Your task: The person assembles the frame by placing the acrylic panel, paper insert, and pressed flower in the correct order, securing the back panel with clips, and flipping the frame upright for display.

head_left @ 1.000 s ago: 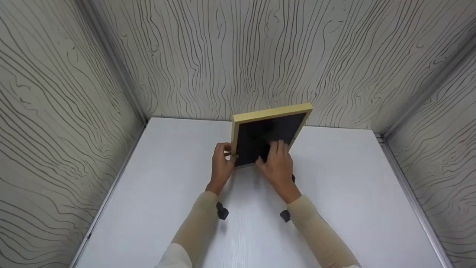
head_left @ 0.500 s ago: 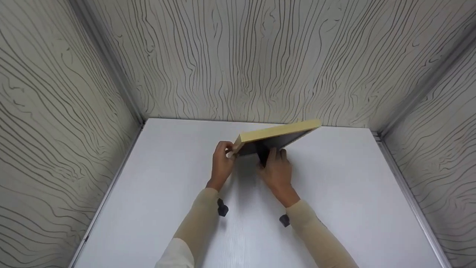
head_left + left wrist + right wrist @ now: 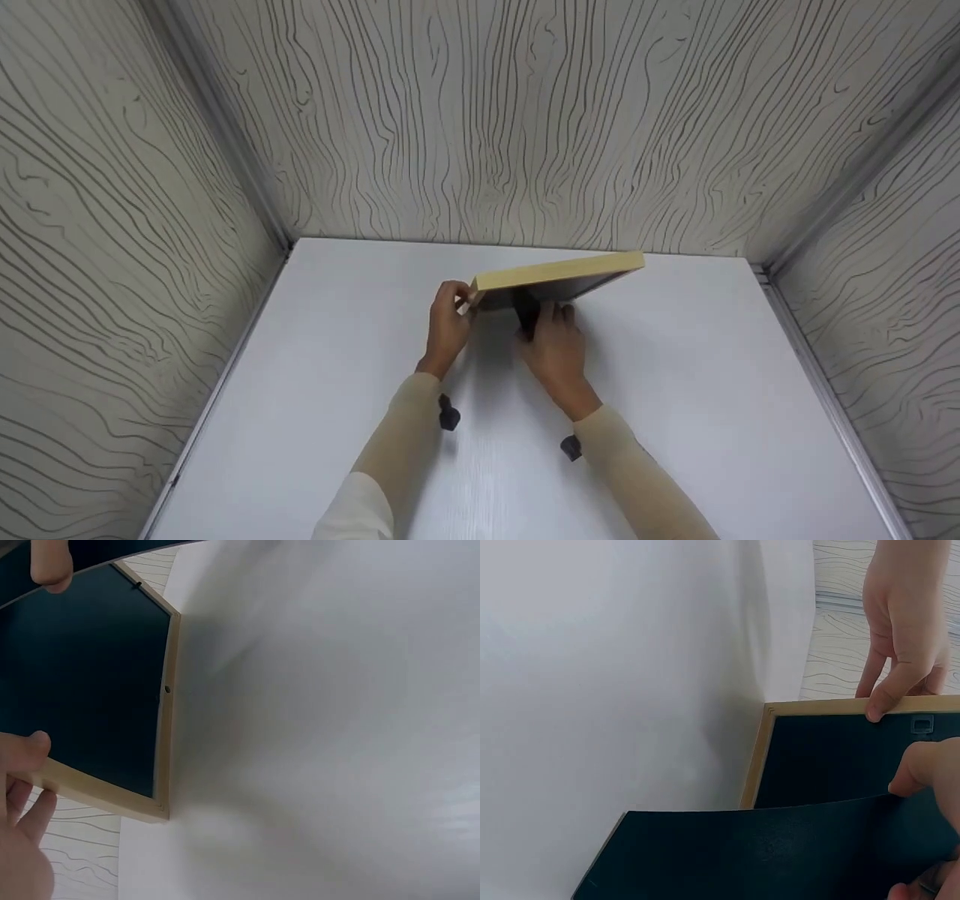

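A picture frame [image 3: 559,271] with a pale wooden border and a black back stands tilted on the white table [image 3: 337,390], its top edge toward me. My left hand [image 3: 454,307] grips the frame's left edge, thumb on the wood. My right hand [image 3: 555,319] pinches the black fold-out stand [image 3: 525,315] behind the frame. In the left wrist view the black back [image 3: 82,682] and wooden border [image 3: 161,735] fill the left side, beside my left hand [image 3: 26,787]. The right wrist view shows the stand [image 3: 780,847] swung away from the frame [image 3: 759,757].
Wood-grain panel walls [image 3: 525,112] close the table in at the back, left and right. Black wrist-camera mounts [image 3: 448,414] sit on both beige sleeves. White table surface lies on all sides of the frame.
The frame has tipped so its black back no longer faces me and only its top edge shows. Its top has dropped lower. The black stand has swung out under my right hand.
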A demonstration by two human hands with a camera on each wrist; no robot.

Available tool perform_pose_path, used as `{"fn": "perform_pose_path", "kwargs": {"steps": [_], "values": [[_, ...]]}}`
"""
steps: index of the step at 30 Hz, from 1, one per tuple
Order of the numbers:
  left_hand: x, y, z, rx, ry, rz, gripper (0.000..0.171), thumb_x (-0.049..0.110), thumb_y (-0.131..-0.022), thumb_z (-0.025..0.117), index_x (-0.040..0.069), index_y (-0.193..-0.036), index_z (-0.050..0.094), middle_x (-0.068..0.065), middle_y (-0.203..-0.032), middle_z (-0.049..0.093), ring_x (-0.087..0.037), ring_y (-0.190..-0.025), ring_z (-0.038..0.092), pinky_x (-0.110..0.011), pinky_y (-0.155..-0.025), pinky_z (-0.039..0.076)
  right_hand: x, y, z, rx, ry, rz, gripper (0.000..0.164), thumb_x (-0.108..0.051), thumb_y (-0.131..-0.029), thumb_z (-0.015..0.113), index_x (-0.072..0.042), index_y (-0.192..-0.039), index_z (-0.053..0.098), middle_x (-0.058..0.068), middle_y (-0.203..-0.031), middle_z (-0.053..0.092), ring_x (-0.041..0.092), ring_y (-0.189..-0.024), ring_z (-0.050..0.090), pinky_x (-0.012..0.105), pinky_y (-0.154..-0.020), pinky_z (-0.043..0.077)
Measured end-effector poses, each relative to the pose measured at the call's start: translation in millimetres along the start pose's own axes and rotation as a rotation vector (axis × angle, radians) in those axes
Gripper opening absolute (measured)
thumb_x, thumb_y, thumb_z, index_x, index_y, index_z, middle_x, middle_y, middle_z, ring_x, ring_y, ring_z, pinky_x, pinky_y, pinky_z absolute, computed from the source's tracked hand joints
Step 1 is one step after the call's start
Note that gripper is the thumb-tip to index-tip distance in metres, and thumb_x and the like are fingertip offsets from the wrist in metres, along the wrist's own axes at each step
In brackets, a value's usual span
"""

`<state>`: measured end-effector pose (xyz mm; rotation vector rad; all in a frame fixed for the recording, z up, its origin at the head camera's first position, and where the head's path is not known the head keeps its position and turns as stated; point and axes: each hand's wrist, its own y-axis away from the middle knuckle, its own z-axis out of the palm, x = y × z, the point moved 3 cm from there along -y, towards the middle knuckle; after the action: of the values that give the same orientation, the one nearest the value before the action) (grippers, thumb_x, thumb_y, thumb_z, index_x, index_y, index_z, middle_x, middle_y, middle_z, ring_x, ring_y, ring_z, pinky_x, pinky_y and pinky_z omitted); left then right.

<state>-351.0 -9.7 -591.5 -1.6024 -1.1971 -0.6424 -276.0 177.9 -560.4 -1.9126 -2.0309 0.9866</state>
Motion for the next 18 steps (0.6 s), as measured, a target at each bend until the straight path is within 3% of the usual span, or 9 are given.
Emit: {"fn": "perform_pose_path", "kwargs": {"steps": [9,15,18], "values": [[0.4,0.1,-0.4,-0.008,-0.02,-0.067,0.03,-0.013,-0.094,0.071,0.009,-0.111,0.059,-0.006,-0.116,0.058,-0.019,-0.114,0.061,-0.034,-0.111,0.053,2.2,3.2,1.4,-0.016,-0.008,0.005,0.041,-0.023,-0.086,0.083,0.006,-0.109,0.067,0.022,-0.092,0.069,0.041,-0.085,0.068,0.054,-0.061,0.056],[-2.5,0.9,-0.1,-0.032,-0.046,-0.082,0.026,-0.007,-0.097,0.071,0.007,-0.116,0.059,-0.009,-0.124,0.058,-0.023,-0.123,0.06,-0.035,-0.116,0.049,3.4,2.9,-1.1,0.039,-0.029,-0.001,0.057,-0.027,-0.083,0.088,0.007,-0.119,0.062,0.026,-0.113,0.064,0.044,-0.1,0.064,0.056,-0.075,0.058],[-5.7,2.9,-0.7,-0.048,-0.051,-0.095,0.028,-0.005,-0.098,0.071,0.006,-0.123,0.062,-0.01,-0.129,0.062,-0.025,-0.129,0.061,-0.035,-0.116,0.049,4.7,4.1,-1.1,0.059,-0.038,-0.005,0.059,-0.025,-0.082,0.09,0.007,-0.121,0.06,0.028,-0.119,0.061,0.044,-0.102,0.063,0.056,-0.075,0.058]]}}
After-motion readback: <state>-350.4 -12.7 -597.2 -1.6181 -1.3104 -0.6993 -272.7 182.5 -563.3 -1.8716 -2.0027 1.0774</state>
